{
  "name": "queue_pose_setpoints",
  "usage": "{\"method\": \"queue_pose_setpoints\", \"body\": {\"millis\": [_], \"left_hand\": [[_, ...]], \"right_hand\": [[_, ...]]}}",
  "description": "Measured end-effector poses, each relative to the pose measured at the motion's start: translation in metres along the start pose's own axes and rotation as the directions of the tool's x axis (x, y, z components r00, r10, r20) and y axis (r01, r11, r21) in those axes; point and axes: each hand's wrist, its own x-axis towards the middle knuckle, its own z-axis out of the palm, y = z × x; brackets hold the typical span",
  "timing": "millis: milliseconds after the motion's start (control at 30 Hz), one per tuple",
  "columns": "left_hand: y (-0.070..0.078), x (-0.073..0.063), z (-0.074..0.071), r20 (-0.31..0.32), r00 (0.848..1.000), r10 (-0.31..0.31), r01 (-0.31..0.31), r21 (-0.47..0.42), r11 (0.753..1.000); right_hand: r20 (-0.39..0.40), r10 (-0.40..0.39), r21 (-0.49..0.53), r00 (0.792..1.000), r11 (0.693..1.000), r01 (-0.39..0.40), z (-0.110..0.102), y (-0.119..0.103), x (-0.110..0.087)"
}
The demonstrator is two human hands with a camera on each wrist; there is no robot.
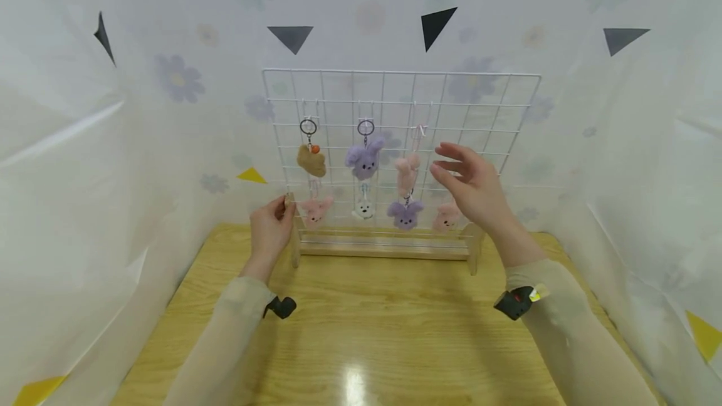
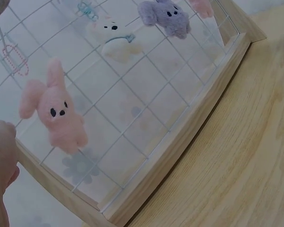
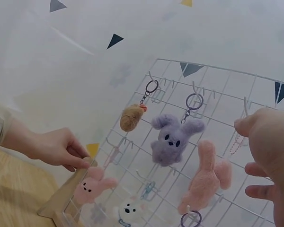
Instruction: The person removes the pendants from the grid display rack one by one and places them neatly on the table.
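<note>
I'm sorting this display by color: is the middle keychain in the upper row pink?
No, the purple plush bunny keychain hangs there, between the brown plush keychain and the pink plush keychain.

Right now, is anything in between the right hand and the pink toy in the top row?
Nothing visible: there's just an open gap between the right hand and the upper pink toy, with the white grid behind.

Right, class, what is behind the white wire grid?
Behind the white wire grid, a pale flower-printed sheet shows through the gaps. Whatever lies directly behind the plush toys and right hand is covered.
</note>
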Motion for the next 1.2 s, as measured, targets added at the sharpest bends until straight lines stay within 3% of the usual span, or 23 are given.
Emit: {"method": "queue_pose_setpoints", "body": {"millis": [200,400,667,1200], "left_hand": [[-0.002,0.003,0.001,-0.017,1.000,0.019,-0.019,0.020,1.000],[-0.003,0.005,0.003,-0.032,0.999,-0.009,0.010,0.012,1.000],[-0.004,0.004,0.003,-0.046,0.998,-0.050,0.047,-0.046,0.998],[-0.006,0.004,0.003,-0.042,0.996,-0.074,0.071,-0.067,0.995]], "right_hand": [[-0.013,0.031,0.035,0.999,0.999,-0.031,0.003,-0.002,0.006],[-0.019,0.053,0.068,0.998,0.996,-0.052,0.002,0.000,0.008],[0.005,0.078,0.039,0.997,0.996,-0.078,0.001,0.008,0.008],[-0.007,0.045,0.068,0.999,0.997,-0.044,0.006,0.006,0.022]]}}
